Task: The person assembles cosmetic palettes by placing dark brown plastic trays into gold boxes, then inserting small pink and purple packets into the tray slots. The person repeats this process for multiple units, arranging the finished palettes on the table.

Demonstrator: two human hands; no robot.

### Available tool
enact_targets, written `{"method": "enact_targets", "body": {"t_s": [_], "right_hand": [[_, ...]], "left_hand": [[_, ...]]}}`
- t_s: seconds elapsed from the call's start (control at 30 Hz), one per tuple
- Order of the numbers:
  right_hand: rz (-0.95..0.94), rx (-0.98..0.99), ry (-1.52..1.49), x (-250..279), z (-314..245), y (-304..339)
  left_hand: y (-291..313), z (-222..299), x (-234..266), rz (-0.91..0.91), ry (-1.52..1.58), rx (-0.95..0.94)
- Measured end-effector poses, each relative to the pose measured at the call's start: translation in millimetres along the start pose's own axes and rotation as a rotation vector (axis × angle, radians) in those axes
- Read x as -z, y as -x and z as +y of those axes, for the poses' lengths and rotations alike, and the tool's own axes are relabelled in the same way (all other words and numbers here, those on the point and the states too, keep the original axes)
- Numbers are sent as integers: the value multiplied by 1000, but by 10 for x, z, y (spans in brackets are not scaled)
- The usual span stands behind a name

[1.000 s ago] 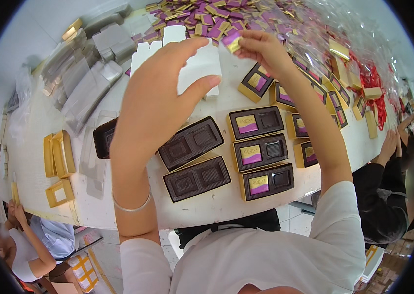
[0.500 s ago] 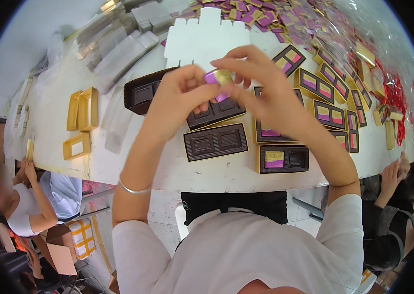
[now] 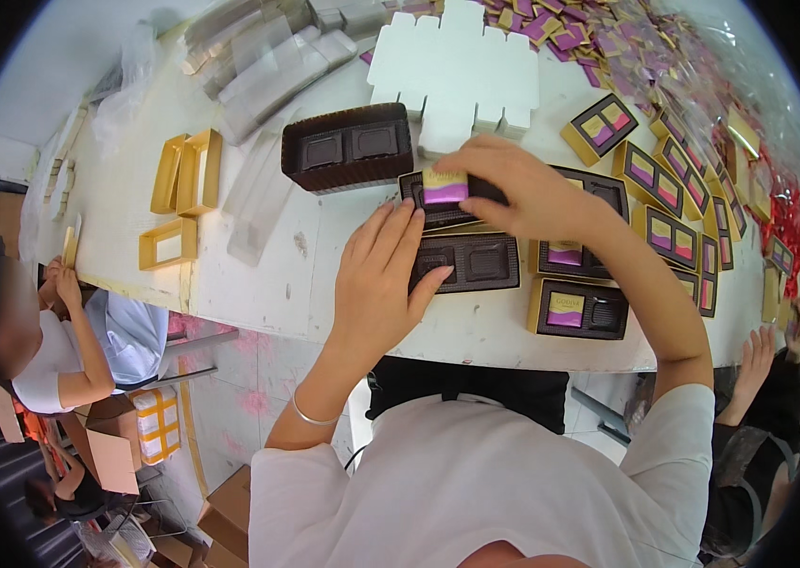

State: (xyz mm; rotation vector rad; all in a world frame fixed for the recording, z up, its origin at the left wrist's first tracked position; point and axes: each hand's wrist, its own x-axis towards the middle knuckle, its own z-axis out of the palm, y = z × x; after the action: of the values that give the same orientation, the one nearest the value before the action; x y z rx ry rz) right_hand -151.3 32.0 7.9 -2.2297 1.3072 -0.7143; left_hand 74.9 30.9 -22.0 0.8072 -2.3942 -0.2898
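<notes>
My right hand (image 3: 523, 194) pinches a wrapped chocolate (image 3: 444, 187), gold above and purple below, over a small gold box with a dark brown tray (image 3: 445, 218). Whether the chocolate rests in the tray I cannot tell. My left hand (image 3: 373, 275) has its fingers spread, with the tips at that box's left end; the thumb reaches over a nearer box with a vacant two-hollow brown tray (image 3: 490, 263). To the right, another box (image 3: 605, 314) has one chocolate in its left hollow. Behind my left hand stands a stack of brown trays (image 3: 348, 142).
Folded white card blanks (image 3: 452, 62) lie at the back, beside clear plastic sleeves (image 3: 277, 80). Gold box frames (image 3: 199, 175) stand left. Filled boxes (image 3: 670, 232) and loose chocolates (image 3: 570, 38) spread rightward. Other people sit at both sides; a co-worker's hand (image 3: 758, 355) shows at right.
My hands were together above the trays around the chocolate. My right hand has lowered it to the box; my left hand has let go and moved down and outspread. The view has shifted.
</notes>
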Motion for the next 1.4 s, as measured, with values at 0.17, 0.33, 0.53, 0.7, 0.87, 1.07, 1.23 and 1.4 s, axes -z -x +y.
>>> {"method": "enact_targets", "body": {"t_s": [0.17, 0.33, 0.53, 0.7, 0.87, 1.07, 1.23, 1.4], "right_hand": [[6, 145, -10, -63, 91, -24], [86, 213, 89, -121, 69, -49], [145, 78, 173, -220, 29, -69], [201, 61, 194, -341, 99, -265], [672, -79, 37, 531, 469, -307], [446, -454, 773, 1210, 2033, 38], [413, -524, 790, 1047, 2156, -157], [467, -731, 717, 1042, 1964, -251]], "left_hand": [[-46, -9, 44, -96, -1, -36], [-49, -78, 24, -35, 354, 148], [-107, -126, -22, 16, 406, 134], [-80, -162, -31, -6, 409, 111], [143, -206, 131, -67, 412, 45], [293, -128, 54, -153, 250, 51], [270, -139, 81, -177, 221, -4], [302, -146, 45, -141, 240, 8]]}}
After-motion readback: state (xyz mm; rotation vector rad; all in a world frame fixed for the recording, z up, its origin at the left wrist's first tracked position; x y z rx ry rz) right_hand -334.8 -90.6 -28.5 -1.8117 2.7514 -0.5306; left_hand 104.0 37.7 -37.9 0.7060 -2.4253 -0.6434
